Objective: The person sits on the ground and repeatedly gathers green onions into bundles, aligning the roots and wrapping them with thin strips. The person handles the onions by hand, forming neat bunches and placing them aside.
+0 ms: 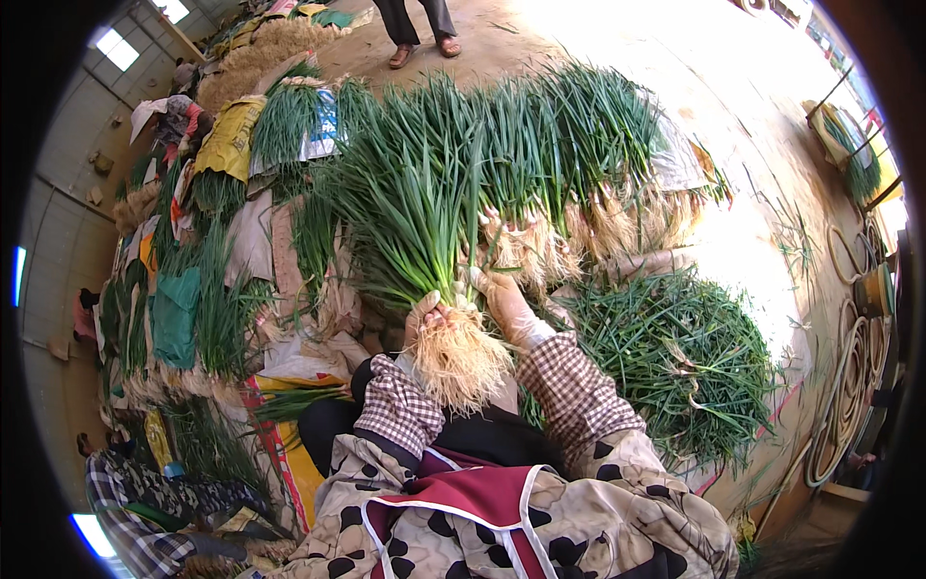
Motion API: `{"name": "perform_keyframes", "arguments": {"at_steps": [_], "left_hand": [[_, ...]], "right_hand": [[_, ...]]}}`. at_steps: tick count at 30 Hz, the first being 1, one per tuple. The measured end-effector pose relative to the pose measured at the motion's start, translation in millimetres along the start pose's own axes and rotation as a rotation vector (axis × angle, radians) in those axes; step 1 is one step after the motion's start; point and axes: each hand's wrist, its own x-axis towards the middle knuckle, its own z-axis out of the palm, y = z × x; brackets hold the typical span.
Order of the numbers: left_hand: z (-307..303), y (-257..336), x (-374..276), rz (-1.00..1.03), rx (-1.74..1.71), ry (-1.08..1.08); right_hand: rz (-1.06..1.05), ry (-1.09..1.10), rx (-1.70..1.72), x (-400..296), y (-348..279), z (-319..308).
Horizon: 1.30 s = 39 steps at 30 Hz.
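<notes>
A large bunch of spring onions (419,239) rises in front of me, its green leaves pointing away and its pale roots (463,362) hanging towards my lap. My left hand (423,318) is wrapped around the left side of the bunch, just above the roots. On the right side, my right hand (499,293) pinches stalks at the bunch's edge near the white bulbs. Both hands seem to wear thin pale gloves. Leaves and roots hide some of the fingers.
More bunches of spring onions (535,159) stand in a row ahead. To my right lies a heap of loose green leaves (665,362). Sacks and onion bunches (210,304) crowd the left, where other people (173,119) work. Someone's feet (425,51) stand beyond the row. A coiled hose (843,391) lies far right.
</notes>
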Motion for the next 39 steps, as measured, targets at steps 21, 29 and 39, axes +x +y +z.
{"name": "perform_keyframes", "arguments": {"at_steps": [21,29,39], "left_hand": [[130,8,39,0.231,0.059,-0.318],[237,86,21,0.395,-0.19,-0.308],[229,73,-37,0.418,-0.017,-0.514]], "right_hand": [[0.003,-0.181,-0.009,-129,-71,-18],[0.403,0.087,-1.816,-232,-115,-133],[-1.534,0.421,-1.61,-191,-205,126]]}}
